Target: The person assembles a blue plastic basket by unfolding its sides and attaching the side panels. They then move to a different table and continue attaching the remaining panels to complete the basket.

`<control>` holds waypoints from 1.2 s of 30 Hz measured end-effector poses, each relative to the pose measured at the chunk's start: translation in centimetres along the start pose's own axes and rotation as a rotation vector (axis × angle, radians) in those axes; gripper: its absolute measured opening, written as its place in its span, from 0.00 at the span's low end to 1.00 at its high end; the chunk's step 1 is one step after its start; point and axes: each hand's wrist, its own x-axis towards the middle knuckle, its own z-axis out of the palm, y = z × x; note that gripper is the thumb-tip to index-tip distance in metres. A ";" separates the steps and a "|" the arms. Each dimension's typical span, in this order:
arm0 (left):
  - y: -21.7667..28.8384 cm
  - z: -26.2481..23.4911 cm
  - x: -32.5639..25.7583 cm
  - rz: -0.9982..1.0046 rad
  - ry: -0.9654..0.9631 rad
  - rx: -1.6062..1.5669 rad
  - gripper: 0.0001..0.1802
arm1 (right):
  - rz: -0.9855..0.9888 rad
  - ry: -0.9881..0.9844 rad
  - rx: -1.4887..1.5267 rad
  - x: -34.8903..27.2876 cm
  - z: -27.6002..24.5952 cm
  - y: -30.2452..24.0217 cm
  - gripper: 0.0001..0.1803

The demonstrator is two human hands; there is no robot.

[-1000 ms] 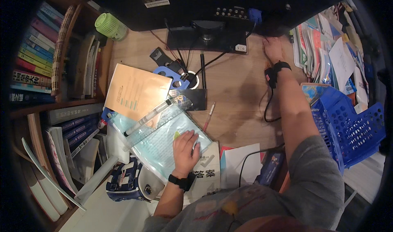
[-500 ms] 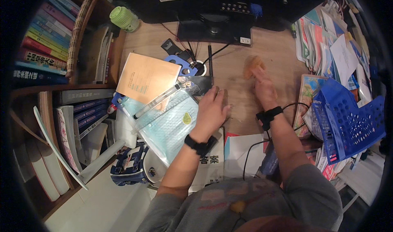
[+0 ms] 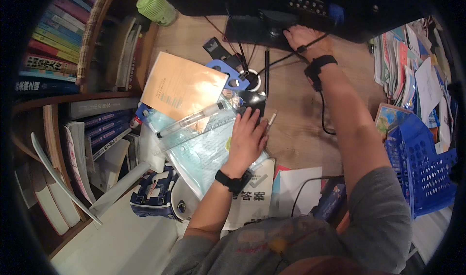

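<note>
My left hand [image 3: 247, 141] lies open, fingers spread, on a clear light-blue document pouch [image 3: 194, 151]. Its fingertips are by a glossy black item [image 3: 253, 100] and a short white stick [image 3: 273, 118]. My right arm stretches to the back of the desk. There my right hand [image 3: 302, 38] is closed beside the monitor stand's black base [image 3: 247, 32]. An orange patch of cloth [image 3: 326, 43] shows at its side; most of the cloth is hidden. A black cable [image 3: 307, 47] passes over this hand. An orange-covered booklet [image 3: 182, 85] and a clear ruler [image 3: 194, 136] lie on the pouch.
Left stands a bookshelf [image 3: 73, 97] full of books, with a green ribbed container [image 3: 156, 8] beyond. Blue scissors-like handles [image 3: 225, 73] and a white ring [image 3: 252, 80] lie mid-desk. Right are stacked papers [image 3: 395, 56] and a blue perforated basket [image 3: 427, 170]. The monitor [image 3: 233, 0] spans the back.
My right hand has moved from the bare desk, where it pressed the orange cloth, back to the monitor base. My left hand has shifted slightly over the pouch. The view has tilted a little.
</note>
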 end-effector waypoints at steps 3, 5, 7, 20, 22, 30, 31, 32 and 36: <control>-0.3 0.4 0.3 -0.010 0.048 -0.030 0.26 | -0.149 0.270 0.078 -0.9 1.8 -0.7 0.17; -0.6 0.3 0.5 0.008 0.057 -0.045 0.25 | -0.231 0.474 0.103 -2.3 3.4 -0.8 0.18; -0.8 0.3 0.6 0.018 0.045 -0.058 0.24 | -0.318 0.532 0.115 -4.2 4.5 -0.5 0.21; -0.6 0.1 0.8 0.003 -0.013 -0.075 0.24 | -0.599 0.348 0.063 1.4 5.7 -8.4 0.27; -0.6 0.1 0.8 0.001 -0.011 -0.080 0.24 | -0.425 0.324 0.284 3.4 5.6 -10.4 0.23; -0.9 0.2 0.7 -0.005 -0.013 -0.087 0.24 | -0.386 0.097 0.292 7.5 2.8 -11.2 0.17; -0.9 0.2 0.7 -0.002 -0.014 -0.091 0.24 | -0.395 0.116 0.321 6.6 3.0 -11.0 0.19; -0.9 0.1 0.7 0.004 -0.017 -0.094 0.24 | -0.446 0.105 0.224 5.7 3.2 -10.9 0.20; -0.9 0.0 0.7 0.012 -0.018 -0.084 0.23 | -0.494 -0.014 -0.037 2.8 3.6 -10.1 0.22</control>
